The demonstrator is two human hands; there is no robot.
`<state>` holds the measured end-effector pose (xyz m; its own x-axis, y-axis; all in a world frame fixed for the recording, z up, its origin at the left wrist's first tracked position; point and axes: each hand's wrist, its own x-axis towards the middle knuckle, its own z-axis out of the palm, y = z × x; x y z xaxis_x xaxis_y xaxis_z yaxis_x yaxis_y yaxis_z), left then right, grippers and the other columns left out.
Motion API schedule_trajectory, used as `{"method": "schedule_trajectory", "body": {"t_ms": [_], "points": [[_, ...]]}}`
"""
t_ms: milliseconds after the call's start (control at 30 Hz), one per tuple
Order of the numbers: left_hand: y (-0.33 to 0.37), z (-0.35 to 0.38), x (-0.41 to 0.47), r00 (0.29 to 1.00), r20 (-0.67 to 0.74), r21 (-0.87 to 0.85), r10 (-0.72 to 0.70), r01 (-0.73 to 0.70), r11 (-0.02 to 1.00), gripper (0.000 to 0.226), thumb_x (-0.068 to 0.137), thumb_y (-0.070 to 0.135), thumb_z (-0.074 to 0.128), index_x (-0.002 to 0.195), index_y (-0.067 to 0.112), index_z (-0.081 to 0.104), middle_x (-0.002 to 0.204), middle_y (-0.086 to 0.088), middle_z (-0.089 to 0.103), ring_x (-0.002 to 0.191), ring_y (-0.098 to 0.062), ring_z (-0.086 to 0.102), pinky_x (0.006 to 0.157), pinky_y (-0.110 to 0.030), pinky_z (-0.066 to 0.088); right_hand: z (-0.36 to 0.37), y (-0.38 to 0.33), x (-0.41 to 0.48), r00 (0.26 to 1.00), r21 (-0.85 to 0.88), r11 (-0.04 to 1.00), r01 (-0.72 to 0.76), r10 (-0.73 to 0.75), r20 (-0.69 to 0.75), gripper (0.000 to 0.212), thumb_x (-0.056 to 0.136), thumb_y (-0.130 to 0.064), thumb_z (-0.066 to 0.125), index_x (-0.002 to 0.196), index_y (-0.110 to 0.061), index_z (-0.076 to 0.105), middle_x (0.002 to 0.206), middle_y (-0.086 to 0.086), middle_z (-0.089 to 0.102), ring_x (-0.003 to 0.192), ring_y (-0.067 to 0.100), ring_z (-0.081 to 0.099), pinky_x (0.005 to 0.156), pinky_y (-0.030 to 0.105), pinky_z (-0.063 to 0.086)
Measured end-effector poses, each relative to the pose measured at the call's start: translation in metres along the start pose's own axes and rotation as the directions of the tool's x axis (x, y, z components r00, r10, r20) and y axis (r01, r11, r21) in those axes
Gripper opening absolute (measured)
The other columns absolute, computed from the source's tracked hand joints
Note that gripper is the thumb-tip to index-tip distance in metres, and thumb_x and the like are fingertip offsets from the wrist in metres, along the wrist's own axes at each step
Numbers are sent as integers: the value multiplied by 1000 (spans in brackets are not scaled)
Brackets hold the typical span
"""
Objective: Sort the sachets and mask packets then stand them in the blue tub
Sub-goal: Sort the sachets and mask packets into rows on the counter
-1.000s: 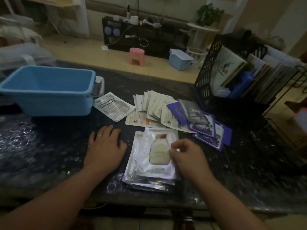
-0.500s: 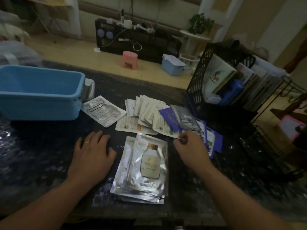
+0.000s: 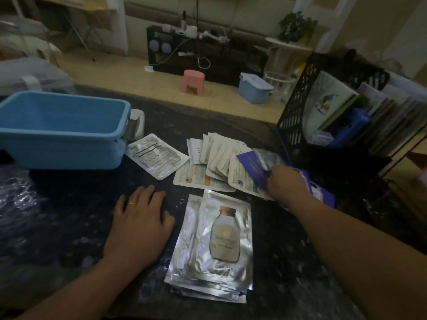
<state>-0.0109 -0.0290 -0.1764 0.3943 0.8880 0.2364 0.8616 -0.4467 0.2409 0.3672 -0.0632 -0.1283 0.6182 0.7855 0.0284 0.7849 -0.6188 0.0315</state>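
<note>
A stack of silver mask packets (image 3: 219,245) with a bottle picture lies on the dark table in front of me. My left hand (image 3: 141,222) rests flat on the table just left of the stack. Beyond it several white sachets (image 3: 215,162) are fanned out, and purple packets (image 3: 254,167) lie to their right. My right hand (image 3: 286,183) pinches a purple packet at its near edge, with a grey foil packet (image 3: 268,158) lying on top. The blue tub (image 3: 62,128) stands at the far left. A single silver packet (image 3: 157,155) lies beside the tub.
A black mesh file rack (image 3: 300,107) with books and a blue object stands at the right back of the table. On the floor beyond the table are a pink stool (image 3: 193,80) and a light blue lidded box (image 3: 254,87).
My right hand left the silver stack and moved up and right to the purple packets, taking hold of one. My left hand stayed flat on the table.
</note>
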Motion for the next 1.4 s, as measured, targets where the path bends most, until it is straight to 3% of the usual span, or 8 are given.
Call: {"method": "schedule_trajectory", "body": {"t_ms": [167,367,567,700,800,933,1100,1400], "points": [[2,-1,0,1000,7,-13,-7,7,1000,57,87,44,43,136,24,64,150,-4,57,146,-26,46,122,-58,27,-43,33,-17,969,509,860,-39,156,-190,25,102,-21,55,97,-3,73,101,22,73,98,42,68,79,43,50],[2,-4,-3,1000,18,-29,-7,8,1000,59,87,46,41,135,24,65,149,-5,58,145,-27,46,121,-58,28,-101,46,-133,967,997,56,-60,252,44,14,101,-14,63,100,-8,76,99,20,79,96,39,76,88,51,59],[2,-10,-2,999,44,-34,-14,15,999,59,89,47,39,139,24,62,152,-4,55,146,-26,44,123,-58,27,-73,17,-185,970,937,255,-240,105,220,17,99,-3,64,109,-5,78,88,11,81,72,21,78,60,28,60],[4,-15,-2,996,79,-37,-31,34,999,54,94,44,47,143,25,59,156,-3,52,149,-24,40,125,-58,23,-75,12,-197,925,947,-31,-320,206,319,13,99,0,62,105,-5,73,91,18,80,83,35,79,76,48,64],[6,-16,-3,997,66,-42,-29,31,999,59,90,47,40,141,26,59,154,-3,52,148,-24,40,125,-58,24,-69,-16,-216,903,901,-155,-405,90,421,15,97,7,57,95,-1,69,81,20,78,64,28,76,55,36,62],[7,-16,-2,997,75,-56,-28,32,998,51,96,43,49,144,25,57,158,-4,50,151,-24,38,126,-57,21,-41,-47,-216,884,886,0,-464,71,463,7,94,3,65,94,1,72,88,23,78,79,36,78,76,48,65],[7,-18,0,995,92,-51,-33,37,998,52,98,44,49,147,27,55,160,-4,47,153,-24,35,127,-57,20,-24,-50,-208,970,645,734,-214,81,229,32,91,-41,73,74,-17,60,71,-3,65,65,13,62,58,34,46],[5,-13,1,997,73,-56,-32,37,998,51,99,43,52,147,26,56,161,-4,47,154,-24,35,127,-57,19,-34,-23,-169,970,639,730,-242,195,145,42,83,-61,73,93,-24,55,87,-2,67,79,19,64,72,40,54]]}}
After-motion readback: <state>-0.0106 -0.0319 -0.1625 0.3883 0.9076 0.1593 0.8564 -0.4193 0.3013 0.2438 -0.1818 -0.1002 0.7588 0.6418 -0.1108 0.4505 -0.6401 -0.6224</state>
